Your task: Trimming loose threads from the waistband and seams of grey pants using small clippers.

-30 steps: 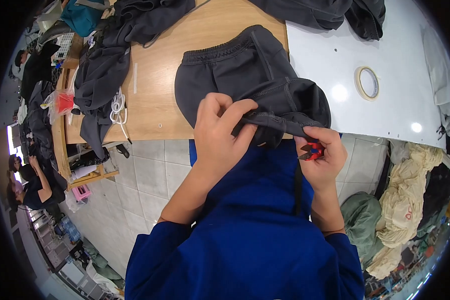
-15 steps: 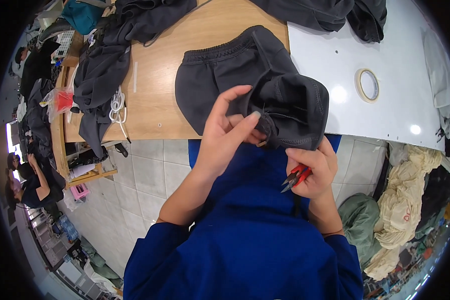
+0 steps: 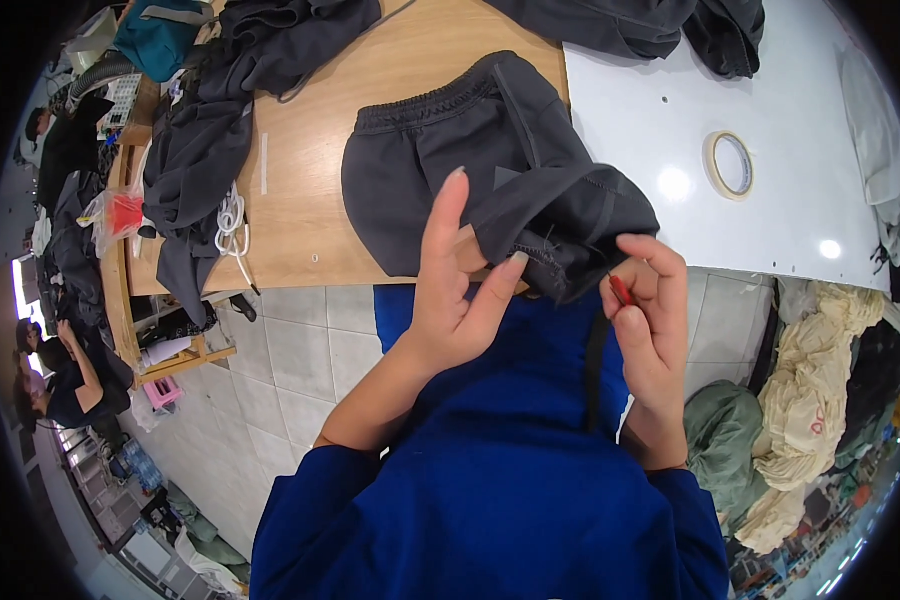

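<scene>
A pair of dark grey elastic-waist pants [image 3: 410, 170] lies over the table's front edge, one leg opening turned toward me with seam stitching and loose thread ends showing. My left hand [image 3: 448, 305] holds the near edge of that opening. Its index finger points up, its thumb lies at the seam, and the other fingers are partly hidden by cloth. In my right hand [image 3: 655, 330] are red-handled thread snips [image 3: 621, 291], mostly covered by the fingers. Their blades are hidden, pointing toward the cloth at the opening's right side.
A roll of tape [image 3: 729, 165] lies on the white tabletop [image 3: 630, 120] to the right. More dark garments [image 3: 195, 150] and a white cord [image 3: 232, 230] are on the left of the wooden table [image 3: 300, 200]. Cream cloth bundles [image 3: 810, 400] sit at lower right; people are at far left.
My right hand has let go of the leg's hem and turned, bringing the snips up to the cloth. The leg opening has tilted and folded under my left hand, which stays on it.
</scene>
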